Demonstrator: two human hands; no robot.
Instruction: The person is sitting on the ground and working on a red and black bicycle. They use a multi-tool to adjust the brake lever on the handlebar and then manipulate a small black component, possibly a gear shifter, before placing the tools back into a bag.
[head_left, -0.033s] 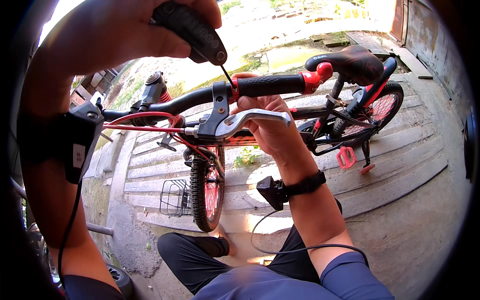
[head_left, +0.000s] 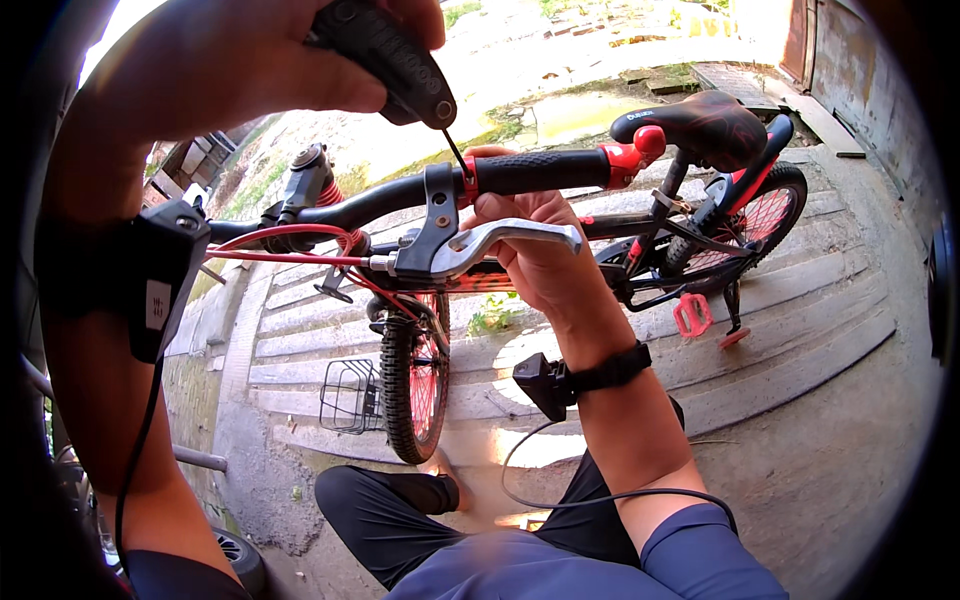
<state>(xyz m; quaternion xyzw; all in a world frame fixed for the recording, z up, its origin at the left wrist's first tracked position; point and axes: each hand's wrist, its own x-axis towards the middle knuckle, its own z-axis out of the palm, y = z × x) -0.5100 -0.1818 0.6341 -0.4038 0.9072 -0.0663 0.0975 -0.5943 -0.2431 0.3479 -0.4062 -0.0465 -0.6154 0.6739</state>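
Note:
My left hand (head_left: 270, 75), at the upper left, grips a black folding hex key set (head_left: 395, 70). One thin key is swung out, and its tip meets the red collar (head_left: 469, 180) at the inner end of the handlebar grip (head_left: 540, 171). Below the grip, my right hand (head_left: 535, 235) has its fingers wrapped around the bar, the thumb against the collar. In front of that hand lies the silver brake lever (head_left: 505, 232), its black bracket (head_left: 438, 215) clamped on the handlebar (head_left: 375, 200). Red brake cables (head_left: 290, 255) run off to the left.
The bicycle stands with its front wheel (head_left: 412, 400) near my legs and its saddle (head_left: 695, 130) at the right. A wire basket (head_left: 350, 395) sits on the concrete floor. A metal pipe (head_left: 200, 458) and a wheel (head_left: 235, 555) are at the lower left.
My left hand and the hex key set have shifted very slightly to the right, the key's tip staying at the red collar. My right hand and the bicycle look unmoved.

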